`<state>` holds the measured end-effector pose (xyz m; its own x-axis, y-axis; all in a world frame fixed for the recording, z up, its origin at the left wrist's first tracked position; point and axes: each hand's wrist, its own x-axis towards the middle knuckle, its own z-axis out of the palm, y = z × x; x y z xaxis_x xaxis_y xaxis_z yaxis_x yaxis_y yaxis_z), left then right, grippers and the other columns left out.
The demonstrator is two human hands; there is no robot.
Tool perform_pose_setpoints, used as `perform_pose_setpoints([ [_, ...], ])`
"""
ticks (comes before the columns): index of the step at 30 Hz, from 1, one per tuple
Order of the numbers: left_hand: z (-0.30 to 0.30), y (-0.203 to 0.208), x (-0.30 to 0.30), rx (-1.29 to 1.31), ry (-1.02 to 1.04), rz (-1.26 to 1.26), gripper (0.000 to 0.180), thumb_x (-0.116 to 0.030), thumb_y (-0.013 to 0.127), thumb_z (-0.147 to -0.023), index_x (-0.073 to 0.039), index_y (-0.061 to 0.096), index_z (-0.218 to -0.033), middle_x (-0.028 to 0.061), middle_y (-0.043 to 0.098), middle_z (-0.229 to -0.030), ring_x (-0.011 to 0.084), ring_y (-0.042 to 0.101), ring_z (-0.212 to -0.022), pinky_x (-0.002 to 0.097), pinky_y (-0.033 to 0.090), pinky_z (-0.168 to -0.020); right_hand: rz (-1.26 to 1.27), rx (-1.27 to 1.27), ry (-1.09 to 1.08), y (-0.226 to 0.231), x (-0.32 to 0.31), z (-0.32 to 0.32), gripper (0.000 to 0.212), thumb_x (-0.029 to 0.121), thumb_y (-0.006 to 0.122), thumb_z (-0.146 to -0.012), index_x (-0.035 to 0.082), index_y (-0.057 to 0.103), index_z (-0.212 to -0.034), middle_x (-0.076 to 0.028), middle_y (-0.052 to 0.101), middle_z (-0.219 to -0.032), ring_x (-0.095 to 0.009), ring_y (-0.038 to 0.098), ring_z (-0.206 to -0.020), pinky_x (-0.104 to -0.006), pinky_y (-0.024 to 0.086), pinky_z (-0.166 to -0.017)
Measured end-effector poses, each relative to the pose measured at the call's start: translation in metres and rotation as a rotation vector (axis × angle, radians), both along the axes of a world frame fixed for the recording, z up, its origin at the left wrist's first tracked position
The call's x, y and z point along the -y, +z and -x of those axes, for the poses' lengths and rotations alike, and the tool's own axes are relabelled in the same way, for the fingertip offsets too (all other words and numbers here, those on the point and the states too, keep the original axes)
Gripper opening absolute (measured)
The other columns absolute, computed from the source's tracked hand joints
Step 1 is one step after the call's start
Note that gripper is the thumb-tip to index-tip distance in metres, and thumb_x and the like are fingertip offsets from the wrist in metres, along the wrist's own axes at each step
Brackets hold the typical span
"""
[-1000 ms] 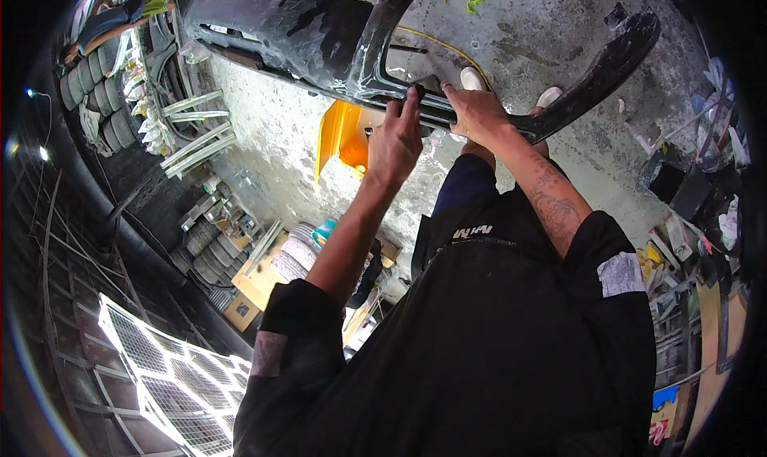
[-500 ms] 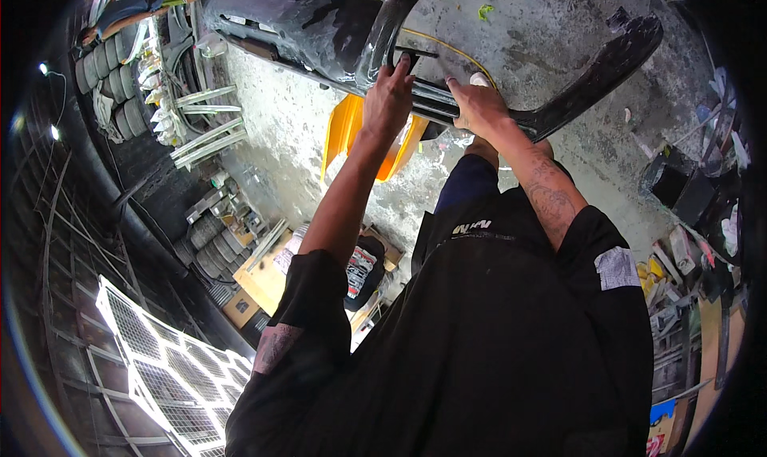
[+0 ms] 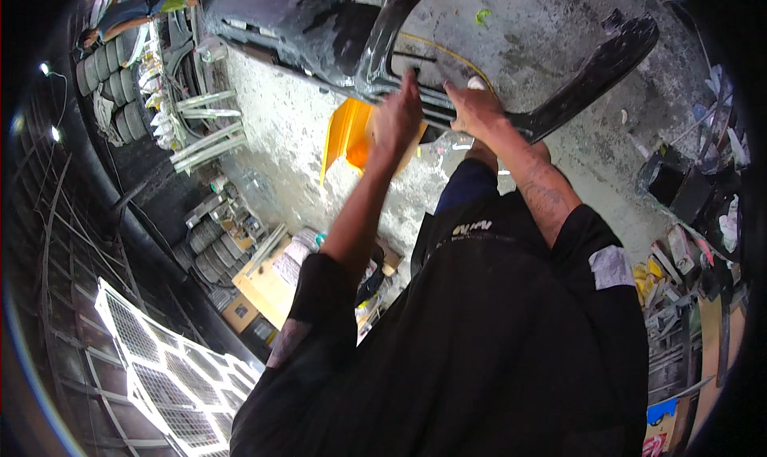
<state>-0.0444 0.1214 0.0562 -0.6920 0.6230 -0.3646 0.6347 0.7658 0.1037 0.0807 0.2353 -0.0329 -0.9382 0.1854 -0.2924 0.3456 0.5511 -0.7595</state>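
Note:
A glossy black car bumper with an open frame shape lies before me, one curved arm reaching out to the right. My right hand is closed around its near rail, the index finger pointing along it; a small whitish thing shows beside the knuckles. Just left of it, my left hand is blurred by motion over the same rail. Its fingers look pressed together, and a small dark thing shows at their tips, too unclear to name. Behind the left hand, an orange-yellow panel stands below the bumper.
A scuffed dark body panel adjoins the bumper at the upper left. Stacked tyres and white slats are farther left. Someone's arm is at the top left. Piled scrap lies at the right. A lit hexagonal lamp panel is at the lower left.
My left hand has drawn back toward me and slightly right, off the bumper's inner corner. The right hand has hardly moved from the rail.

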Motion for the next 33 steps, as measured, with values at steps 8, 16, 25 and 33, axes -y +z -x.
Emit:
perform_pose_setpoints([
  [8,0.005,0.003,-0.006,0.038,0.011,-0.067,0.035,-0.026,0.054,-0.105,-0.019,0.055,-0.140,0.0268,0.068,-0.079,0.0473,0.068,-0.073,0.0566,0.051,-0.061,-0.026,-0.046,-0.002,-0.006,0.001,-0.003,0.077,0.021,0.085,-0.072,0.005,0.052,-0.139,-0.018,0.073,-0.103,-0.037,0.074,-0.092,-0.0472,0.059,-0.076],
  [16,0.018,0.005,-0.020,0.041,0.014,0.009,0.034,-0.025,0.054,-0.104,-0.019,0.057,-0.137,0.0266,0.071,-0.087,0.0471,0.070,-0.080,0.0564,0.054,-0.066,-0.025,-0.013,0.003,-0.004,-0.003,0.002,0.076,0.022,0.086,-0.072,0.006,0.051,-0.137,-0.017,0.074,-0.103,-0.037,0.074,-0.094,-0.0475,0.059,-0.077],
  [25,-0.003,0.001,-0.008,0.081,-0.046,-0.061,0.030,-0.028,0.053,-0.104,-0.016,0.054,-0.131,0.0284,0.067,-0.076,0.0499,0.069,-0.078,0.0598,0.054,-0.066,0.015,0.012,0.011,-0.005,0.007,-0.007,0.069,0.021,0.087,-0.071,0.006,0.053,-0.129,-0.019,0.074,-0.100,-0.038,0.074,-0.093,-0.0486,0.059,-0.079],
  [33,-0.011,0.007,-0.011,0.075,-0.106,-0.028,0.038,-0.026,0.054,-0.103,-0.021,0.052,-0.141,0.0273,0.069,-0.082,0.0492,0.069,-0.079,0.0570,0.054,-0.066,0.009,0.022,-0.002,-0.010,0.004,-0.007,0.071,0.020,0.086,-0.072,0.006,0.052,-0.134,-0.017,0.074,-0.102,-0.038,0.074,-0.094,-0.0482,0.059,-0.078],
])
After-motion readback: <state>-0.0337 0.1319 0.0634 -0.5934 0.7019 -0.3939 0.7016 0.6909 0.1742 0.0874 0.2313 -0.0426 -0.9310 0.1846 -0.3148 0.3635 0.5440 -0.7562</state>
